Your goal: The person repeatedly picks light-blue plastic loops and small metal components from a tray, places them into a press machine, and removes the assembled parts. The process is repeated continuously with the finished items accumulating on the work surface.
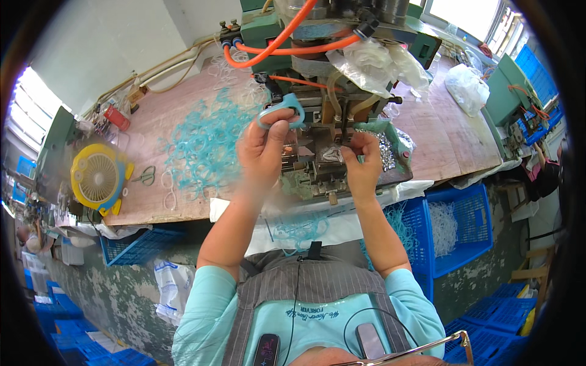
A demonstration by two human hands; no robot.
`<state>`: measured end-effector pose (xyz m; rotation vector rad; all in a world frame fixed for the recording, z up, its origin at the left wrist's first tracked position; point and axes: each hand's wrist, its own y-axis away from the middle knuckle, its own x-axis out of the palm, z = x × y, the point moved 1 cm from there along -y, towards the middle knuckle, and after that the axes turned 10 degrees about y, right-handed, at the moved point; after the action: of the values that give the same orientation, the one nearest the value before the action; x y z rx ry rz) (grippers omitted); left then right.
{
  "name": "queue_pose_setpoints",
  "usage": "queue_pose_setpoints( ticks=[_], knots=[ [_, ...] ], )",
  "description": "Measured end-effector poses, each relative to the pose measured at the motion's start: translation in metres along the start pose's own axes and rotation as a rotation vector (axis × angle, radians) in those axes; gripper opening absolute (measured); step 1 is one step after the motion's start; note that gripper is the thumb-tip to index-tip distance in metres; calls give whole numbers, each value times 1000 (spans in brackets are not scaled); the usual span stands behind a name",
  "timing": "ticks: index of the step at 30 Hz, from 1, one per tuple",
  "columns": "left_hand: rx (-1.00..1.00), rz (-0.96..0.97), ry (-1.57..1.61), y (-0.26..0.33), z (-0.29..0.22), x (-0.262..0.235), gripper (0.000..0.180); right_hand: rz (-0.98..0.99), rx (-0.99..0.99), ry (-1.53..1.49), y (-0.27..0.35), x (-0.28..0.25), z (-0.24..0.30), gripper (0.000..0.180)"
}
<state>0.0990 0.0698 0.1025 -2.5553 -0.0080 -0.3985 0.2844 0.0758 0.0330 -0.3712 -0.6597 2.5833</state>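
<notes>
Wooden workbench [143, 198], left hand [261, 149] gripping blue loop [296, 107], right hand [364, 168] at machine [316, 141], its grip unclear

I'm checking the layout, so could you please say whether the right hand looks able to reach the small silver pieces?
Probably yes: the silver pieces lie just beside the right hand, with nothing visible between, though its fingertips are at the machine.

A wide wooden table [149, 204] is carrying many things. Near its middle, a green and metal machine [314, 145] is standing. To the left of it, a loose pile of light-blue plastic loops [207, 143] is lying. Green-handled scissors [146, 175] are resting between this pile and a yellow fan [97, 177]. On the right side, a whitish plastic bag [467, 89] is sitting
</notes>
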Motion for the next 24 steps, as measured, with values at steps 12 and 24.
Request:
queue_pose_setpoints(
  ticks=[12,24],
  knots=[
    [69,59,-118,-3,-6,0,20,-67,-729,578,18,1,16,25],
    [120,56,-325,-2,-19,1,18,-24,-113,142,-8,-33,10,15]
  ],
)
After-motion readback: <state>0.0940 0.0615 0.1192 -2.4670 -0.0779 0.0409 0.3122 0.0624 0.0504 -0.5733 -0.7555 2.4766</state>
